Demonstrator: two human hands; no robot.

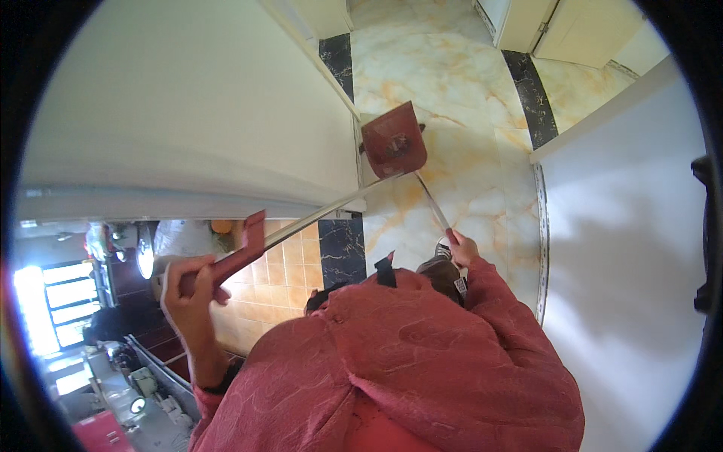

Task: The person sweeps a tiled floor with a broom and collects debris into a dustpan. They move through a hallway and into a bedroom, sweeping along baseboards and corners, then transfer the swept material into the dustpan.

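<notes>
My left hand [195, 294], raised at the left, grips the red-brown plastic handle grip [231, 265] of a long metal pole [322, 214]. This pole slopes to the rear edge of a red-brown dustpan [390, 133], which holds a small clump of grey debris [398, 145]. My right hand [464, 251] is closed around the reddish end of a second, thinner-looking pole [434, 200]. That one runs to the same rear edge of the pan, where its lower end is hidden. Dark tips [422, 127] stick out on both sides from beneath the pan, their source hidden.
Marbled tile floor [452, 164] runs ahead between a pale panel [197, 113] on the left and a white wall [627, 226] on the right. Black stone strips [342, 243] cross the doorways. Orange tiles [282, 282] lie left, near a cluttered counter [152, 412]. A pale door [587, 31] stands far right.
</notes>
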